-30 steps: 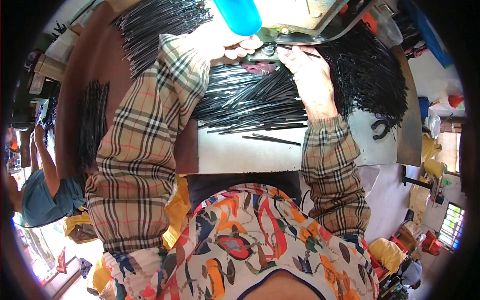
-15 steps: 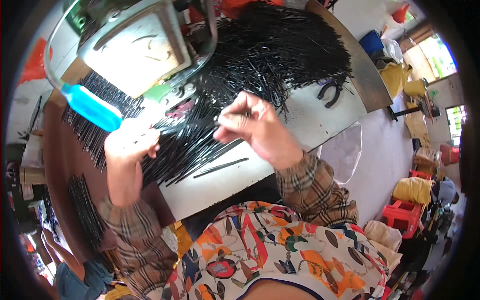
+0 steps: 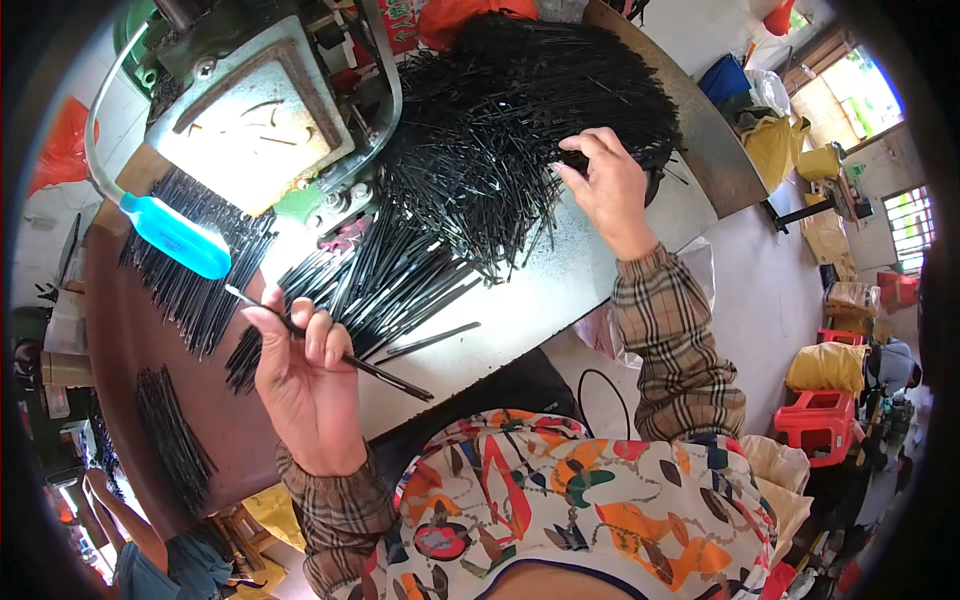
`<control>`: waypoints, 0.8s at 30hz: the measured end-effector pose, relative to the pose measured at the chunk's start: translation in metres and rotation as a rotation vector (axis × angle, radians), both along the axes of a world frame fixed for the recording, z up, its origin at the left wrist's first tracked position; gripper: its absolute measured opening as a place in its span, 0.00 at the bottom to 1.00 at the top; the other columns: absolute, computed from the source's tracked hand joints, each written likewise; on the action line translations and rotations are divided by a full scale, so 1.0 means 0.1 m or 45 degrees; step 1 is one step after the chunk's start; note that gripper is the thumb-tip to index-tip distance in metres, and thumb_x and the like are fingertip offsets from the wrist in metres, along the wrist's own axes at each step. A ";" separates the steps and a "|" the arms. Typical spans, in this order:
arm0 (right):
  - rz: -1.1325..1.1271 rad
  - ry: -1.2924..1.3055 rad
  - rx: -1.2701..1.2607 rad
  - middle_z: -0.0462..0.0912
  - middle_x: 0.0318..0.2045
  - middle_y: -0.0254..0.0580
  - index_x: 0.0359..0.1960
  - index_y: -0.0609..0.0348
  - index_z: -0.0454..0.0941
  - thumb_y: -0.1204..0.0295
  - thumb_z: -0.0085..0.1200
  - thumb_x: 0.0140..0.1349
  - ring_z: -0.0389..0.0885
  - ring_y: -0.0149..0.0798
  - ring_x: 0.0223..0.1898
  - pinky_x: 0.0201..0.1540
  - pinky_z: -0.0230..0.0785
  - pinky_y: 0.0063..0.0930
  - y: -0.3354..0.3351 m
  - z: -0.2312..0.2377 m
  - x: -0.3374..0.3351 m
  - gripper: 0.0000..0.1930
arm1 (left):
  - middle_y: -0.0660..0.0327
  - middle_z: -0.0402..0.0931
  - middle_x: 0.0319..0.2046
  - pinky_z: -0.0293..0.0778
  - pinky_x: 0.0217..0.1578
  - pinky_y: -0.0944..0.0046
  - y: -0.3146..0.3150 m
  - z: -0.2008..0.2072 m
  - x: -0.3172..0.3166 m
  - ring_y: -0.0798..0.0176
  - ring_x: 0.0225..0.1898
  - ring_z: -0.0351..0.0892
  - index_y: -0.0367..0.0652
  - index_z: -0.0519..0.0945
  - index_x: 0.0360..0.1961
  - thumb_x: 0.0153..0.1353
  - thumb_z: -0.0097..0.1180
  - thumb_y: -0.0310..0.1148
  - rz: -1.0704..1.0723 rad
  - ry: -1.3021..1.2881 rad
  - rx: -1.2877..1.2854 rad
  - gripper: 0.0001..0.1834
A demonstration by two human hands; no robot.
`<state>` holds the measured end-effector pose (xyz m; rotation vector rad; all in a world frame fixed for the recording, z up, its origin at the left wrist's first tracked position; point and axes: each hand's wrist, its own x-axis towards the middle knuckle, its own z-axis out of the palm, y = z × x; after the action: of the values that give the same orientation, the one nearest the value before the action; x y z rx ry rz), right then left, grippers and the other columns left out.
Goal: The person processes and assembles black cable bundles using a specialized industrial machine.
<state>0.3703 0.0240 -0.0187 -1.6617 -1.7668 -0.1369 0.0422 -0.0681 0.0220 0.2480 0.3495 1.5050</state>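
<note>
Between the thumb and fingers of my left hand [image 3: 315, 390] is a thin black strip [image 3: 392, 379], slanting down to the right in front of the lit machine. My right hand [image 3: 612, 200] reaches to the right edge of a big heap of black strips [image 3: 540, 90], its thumb and fingers apart with nothing visible between them. Below the machine, more black strips [image 3: 375, 275] lie in a looser fan. A single strip [image 3: 433, 338] rests apart on the pale board [image 3: 540, 320]. A dark tool is mostly hidden behind my right hand.
The green machine [image 3: 205, 68] with its bright plate stands at the back left. A blue lamp [image 3: 178, 235] hangs beside it on a bent tube. Sorted strips lie in a bundle [image 3: 200, 270] and a smaller bundle [image 3: 172, 435] on the brown table. A red stool [image 3: 815, 425] stands at right.
My left hand has drawn back from the machine toward me and now shows the black strip. My right hand has left the machine area, moving right and away to the heap, fingers spread.
</note>
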 end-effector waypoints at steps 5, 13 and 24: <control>0.134 -0.251 0.242 0.78 0.35 0.31 0.32 0.53 0.80 0.74 0.63 0.49 0.78 0.37 0.36 0.35 0.74 0.30 0.10 -0.09 0.06 0.08 | 0.62 0.67 0.37 0.63 0.34 0.70 0.05 -0.11 0.01 0.70 0.32 0.63 0.33 0.65 0.58 0.67 0.48 0.26 0.149 0.375 -0.094 0.19; 0.507 -0.496 0.464 0.83 0.30 0.29 0.29 0.54 0.81 0.77 0.61 0.45 0.78 0.31 0.32 0.31 0.74 0.23 0.01 0.33 -0.30 0.08 | 0.61 0.72 0.35 0.74 0.36 0.69 0.15 -0.11 -0.07 0.66 0.34 0.76 0.32 0.67 0.58 0.63 0.52 0.27 -0.006 0.890 -0.156 0.22; 1.215 -0.601 0.534 0.68 0.20 0.27 0.29 0.52 0.72 0.69 0.54 0.53 0.71 0.28 0.25 0.26 0.64 0.23 -0.34 0.93 -1.45 0.05 | 0.61 0.75 0.43 0.70 0.48 0.69 0.47 -0.43 -0.09 0.69 0.43 0.74 0.33 0.71 0.53 0.60 0.51 0.21 -0.059 1.061 -0.014 0.18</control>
<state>0.2252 -0.0096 0.0739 -0.4000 -2.4787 -0.4409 0.0329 -0.0212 -0.0215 0.8724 1.0016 1.2931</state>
